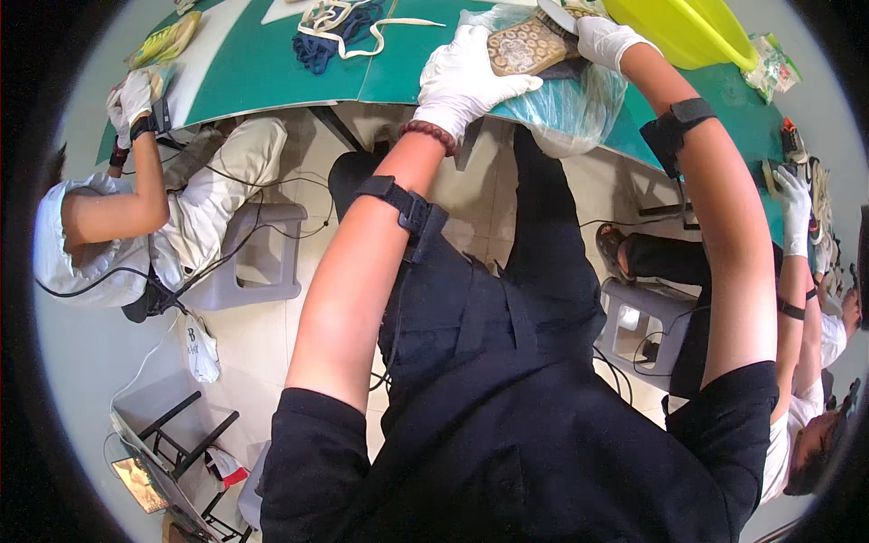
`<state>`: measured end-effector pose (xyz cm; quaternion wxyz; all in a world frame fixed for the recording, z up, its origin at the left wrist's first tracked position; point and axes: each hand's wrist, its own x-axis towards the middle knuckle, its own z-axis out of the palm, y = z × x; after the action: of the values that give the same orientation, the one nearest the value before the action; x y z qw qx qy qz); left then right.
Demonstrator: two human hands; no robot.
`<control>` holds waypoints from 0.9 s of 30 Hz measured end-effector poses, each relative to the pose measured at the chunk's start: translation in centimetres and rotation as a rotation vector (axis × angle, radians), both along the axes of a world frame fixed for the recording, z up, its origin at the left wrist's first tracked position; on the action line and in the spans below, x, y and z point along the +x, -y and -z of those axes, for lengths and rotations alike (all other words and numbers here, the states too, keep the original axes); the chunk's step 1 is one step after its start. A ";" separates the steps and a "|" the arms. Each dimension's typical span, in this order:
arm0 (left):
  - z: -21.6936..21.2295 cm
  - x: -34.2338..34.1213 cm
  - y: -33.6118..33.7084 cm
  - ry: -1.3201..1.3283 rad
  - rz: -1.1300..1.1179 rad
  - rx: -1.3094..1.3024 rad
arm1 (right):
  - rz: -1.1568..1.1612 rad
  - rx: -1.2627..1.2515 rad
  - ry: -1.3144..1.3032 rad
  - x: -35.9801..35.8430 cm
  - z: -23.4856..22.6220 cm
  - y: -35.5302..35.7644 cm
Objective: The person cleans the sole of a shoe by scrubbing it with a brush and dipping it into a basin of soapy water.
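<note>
Person stands at a green table (pixel 272 63), both hands in white gloves, working on a shoe sole held up at the table's near edge, around 12 o'clock in the head view.

Left hand (pixel 466 77): fingers curled over the near end of the tan patterned shoe sole (pixel 525 47), clamping it down. A brown bead bracelet (pixel 430 136) sits on that wrist, with a black strap further down the forearm.

Right hand (pixel 605 41): closed round the handle of a scrub brush (pixel 559 14), only partly in view at the top edge; bristles look to rest on or just above the far end of the sole. Contact cannot be told for certain.

Under the sole lies a clear plastic bag (pixel 570 104), hanging over the table edge toward 1 o'clock. A yellow-green basin (pixel 688 32) sits just right of the brush hand. A blue and cream strap bundle (pixel 339 32) lies at 11 o'clock, well apart from the sole.

Step judged: scrubbing the sole tread, mid-way. Next move probably calls for steady left-hand pressure so the sole doesn't slide on the slick bag, and brush strokes along the tread.

Co-workers: one seated at 9 o'clock, gloved hand (pixel 134 95) on the table; another gloved hand (pixel 795 195) at 3 o'clock.
</note>
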<state>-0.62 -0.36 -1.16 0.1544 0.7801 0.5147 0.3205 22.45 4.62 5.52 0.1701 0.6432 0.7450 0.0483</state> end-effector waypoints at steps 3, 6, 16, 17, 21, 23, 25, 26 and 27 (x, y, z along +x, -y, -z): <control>0.0 0.5 0.1 0.026 0.012 0.038 | 0.054 0.042 -0.012 1.5 1.4 -1.4; 0.8 0.9 0.0 0.023 -0.010 0.063 | 0.082 0.036 -0.019 2.1 2.1 -2.1; 0.7 0.9 0.1 0.028 -0.020 0.076 | 0.082 0.068 -0.016 0.2 0.1 0.5; 0.5 0.9 0.2 0.029 -0.026 0.046 | 0.066 0.054 -0.061 0.0 0.2 0.8; -0.6 0.7 0.6 0.034 -0.007 -0.007 | 0.041 0.027 -0.172 -1.3 -1.3 2.4; -0.8 1.2 0.4 0.001 0.002 -0.037 | 0.083 0.100 -0.232 0.0 -0.3 2.2; -1.0 1.9 0.4 -0.017 0.017 -0.050 | 0.088 0.114 -0.231 0.7 -0.4 2.8; -1.3 2.6 0.2 -0.009 0.009 -0.023 | 0.085 0.122 -0.242 1.2 -0.7 2.9; -1.0 1.5 0.4 -0.018 -0.037 -0.010 | 0.065 0.111 -0.255 0.1 0.0 2.5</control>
<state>0.89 -0.79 -0.18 0.1476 0.7726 0.5319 0.3137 22.57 2.08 5.50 0.0397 0.6765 0.7354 0.0017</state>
